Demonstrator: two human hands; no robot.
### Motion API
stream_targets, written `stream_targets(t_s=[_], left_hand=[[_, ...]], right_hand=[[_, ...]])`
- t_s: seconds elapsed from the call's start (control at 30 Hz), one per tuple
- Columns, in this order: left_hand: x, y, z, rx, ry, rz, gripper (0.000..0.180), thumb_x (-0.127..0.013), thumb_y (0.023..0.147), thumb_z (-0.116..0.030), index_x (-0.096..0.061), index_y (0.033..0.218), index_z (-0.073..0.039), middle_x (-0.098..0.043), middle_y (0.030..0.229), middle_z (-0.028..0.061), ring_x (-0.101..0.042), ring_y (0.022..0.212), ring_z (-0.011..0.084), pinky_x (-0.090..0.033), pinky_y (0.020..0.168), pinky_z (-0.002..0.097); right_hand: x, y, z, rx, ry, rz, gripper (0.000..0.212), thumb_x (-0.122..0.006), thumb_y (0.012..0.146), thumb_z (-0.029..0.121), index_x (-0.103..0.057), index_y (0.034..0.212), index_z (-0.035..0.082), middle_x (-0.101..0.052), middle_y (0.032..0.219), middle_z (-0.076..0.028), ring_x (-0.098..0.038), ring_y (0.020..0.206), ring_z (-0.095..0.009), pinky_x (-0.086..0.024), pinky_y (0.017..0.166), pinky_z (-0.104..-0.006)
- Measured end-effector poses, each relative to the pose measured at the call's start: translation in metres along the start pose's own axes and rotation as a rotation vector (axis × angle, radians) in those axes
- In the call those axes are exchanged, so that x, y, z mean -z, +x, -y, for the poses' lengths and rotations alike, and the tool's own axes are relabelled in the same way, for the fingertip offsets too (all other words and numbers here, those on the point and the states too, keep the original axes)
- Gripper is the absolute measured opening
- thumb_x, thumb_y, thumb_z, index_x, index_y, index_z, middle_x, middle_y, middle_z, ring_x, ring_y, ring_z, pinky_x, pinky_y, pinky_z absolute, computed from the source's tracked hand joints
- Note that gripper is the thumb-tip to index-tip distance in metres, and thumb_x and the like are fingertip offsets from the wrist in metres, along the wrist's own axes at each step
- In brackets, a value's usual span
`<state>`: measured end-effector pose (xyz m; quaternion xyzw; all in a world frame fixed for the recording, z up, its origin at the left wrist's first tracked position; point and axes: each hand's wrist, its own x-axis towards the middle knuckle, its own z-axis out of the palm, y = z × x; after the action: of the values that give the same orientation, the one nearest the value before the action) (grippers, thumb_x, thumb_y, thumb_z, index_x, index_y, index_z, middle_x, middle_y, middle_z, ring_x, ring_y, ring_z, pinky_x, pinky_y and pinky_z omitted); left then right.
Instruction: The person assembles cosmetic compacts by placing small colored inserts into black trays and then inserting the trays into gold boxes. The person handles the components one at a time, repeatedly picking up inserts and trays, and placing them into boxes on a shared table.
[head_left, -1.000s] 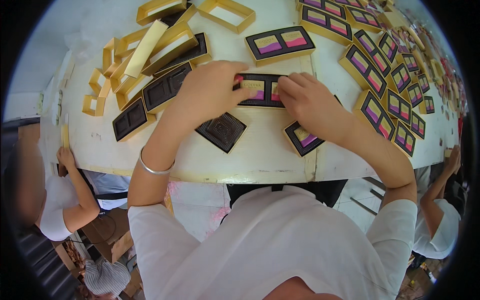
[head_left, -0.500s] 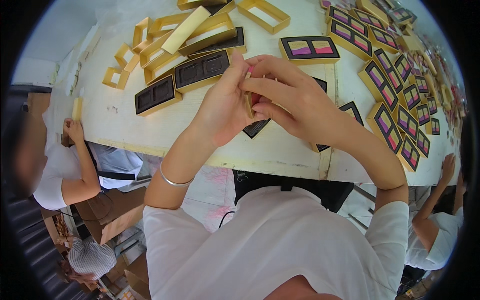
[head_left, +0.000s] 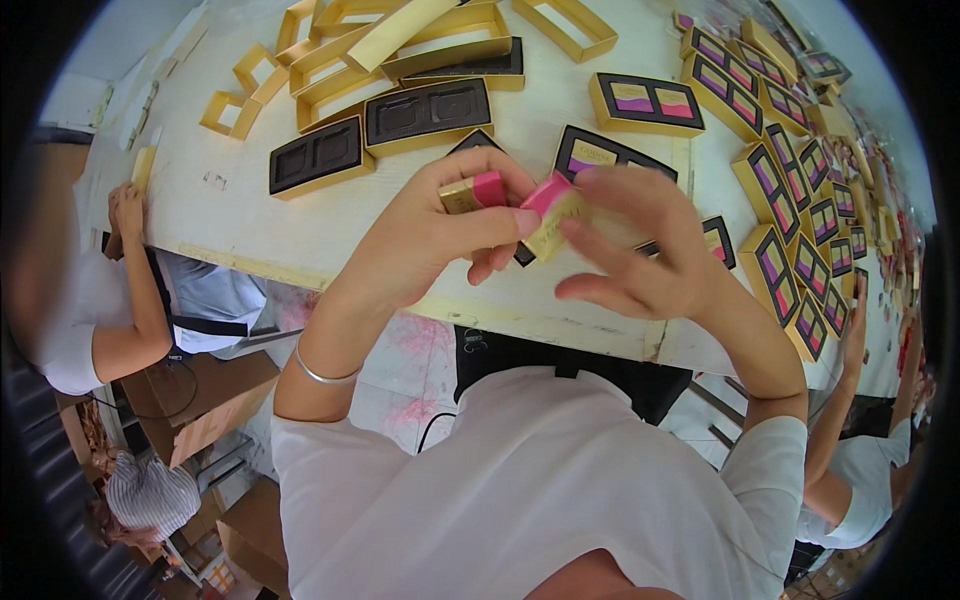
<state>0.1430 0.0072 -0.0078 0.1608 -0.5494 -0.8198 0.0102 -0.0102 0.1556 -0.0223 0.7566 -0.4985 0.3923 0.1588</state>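
Note:
My left hand (head_left: pixel 420 235) is closed on two small pink-and-gold boxes. One small box (head_left: pixel 468 193) lies against its fingers; the other small box (head_left: pixel 548 212) tilts upright under its thumb. Beside the second one is my right hand (head_left: pixel 655 245), partly blurred, its thumb and fingers spread and a fingertip at the box's edge. Behind the hands, a gold box with a black insert (head_left: pixel 570 140) shows a purple-and-gold piece in its left compartment; my right hand hides much of the rest. Another black insert is mostly covered by my left hand.
Two gold boxes with vacant black inserts (head_left: pixel 428 112) stand at the back left, near a heap of gold frames (head_left: pixel 340 95). A filled box (head_left: pixel 647 103) stands farther back. Many filled boxes (head_left: pixel 770 185) crowd the right. Co-workers sit at both sides of the white table (head_left: pixel 235 205).
My hands have come apart from being cupped together, and the two small boxes now show. The right hand has moved right and nearer. The view has shifted slightly.

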Motion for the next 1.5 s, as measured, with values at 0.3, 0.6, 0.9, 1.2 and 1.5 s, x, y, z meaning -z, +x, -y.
stream_targets(t_s=[0.3, 0.6, 0.9, 1.2, 1.5], left_hand=[[-0.024, -0.031, 0.044, 0.02, -0.295, -0.126, 0.017, -0.065, 0.078, -0.005, -0.048, 0.082, -0.006, -0.055, 0.072, 0.0024, -0.049, 0.055, 0.007, -0.036, 0.044, 0.0201], [0.039, -0.015, 0.017, -0.264, 1.162, -0.329, 0.068, -0.075, 0.069, -0.026, -0.045, 0.128, -0.014, -0.057, 0.081, 0.0062, -0.051, 0.066, 0.0132, -0.041, 0.06, 0.0235], [0.043, 0.001, 0.024, -0.153, 1.427, -0.257, 0.083, -0.076, 0.063, -0.036, -0.037, 0.134, -0.016, -0.06, 0.074, 0.0119, -0.059, 0.066, 0.0299, -0.045, 0.058, 0.036], [0.036, -0.013, 0.026, -0.219, 1.442, -0.389, 0.071, -0.077, 0.063, -0.032, -0.046, 0.122, -0.009, -0.056, 0.068, 0.0094, -0.057, 0.061, 0.0259, -0.045, 0.056, 0.0335], [0.052, 0.016, 0.011, -0.206, 1.205, -0.066, 0.07, -0.076, 0.065, -0.016, -0.045, 0.128, -0.008, -0.04, 0.062, 0.0001, -0.039, 0.055, 0.0108, -0.035, 0.051, 0.0244]], right_hand=[[-0.01, 0.004, 0.042, -0.19, 0.073, 0.203, 0.051, -0.071, 0.069, 0.017, -0.052, 0.111, -0.005, -0.054, 0.099, -0.019, -0.058, 0.085, -0.032, -0.049, 0.072, -0.036], [-0.037, 0.0, 0.015, -0.394, -0.117, 0.415, 0.025, -0.067, 0.071, 0.016, -0.054, 0.088, 0.002, -0.05, 0.079, -0.011, -0.052, 0.076, -0.025, -0.045, 0.066, -0.032], [-0.048, -0.009, 0.035, -0.286, -0.357, 0.332, 0.014, -0.06, 0.068, 0.01, -0.055, 0.075, 0.0, -0.048, 0.081, -0.01, -0.05, 0.078, -0.022, -0.044, 0.066, -0.0296], [-0.051, -0.016, 0.029, -0.73, 0.04, 0.053, 0.011, -0.065, 0.069, 0.006, -0.058, 0.075, 0.011, -0.05, 0.077, -0.002, -0.049, 0.078, -0.022, -0.031, 0.066, -0.0355], [-0.051, -0.022, 0.015, -0.45, -0.08, 0.244, 0.013, -0.057, 0.067, 0.005, -0.056, 0.079, 0.008, -0.052, 0.085, -0.006, -0.05, 0.09, -0.021, -0.034, 0.084, -0.0354]])
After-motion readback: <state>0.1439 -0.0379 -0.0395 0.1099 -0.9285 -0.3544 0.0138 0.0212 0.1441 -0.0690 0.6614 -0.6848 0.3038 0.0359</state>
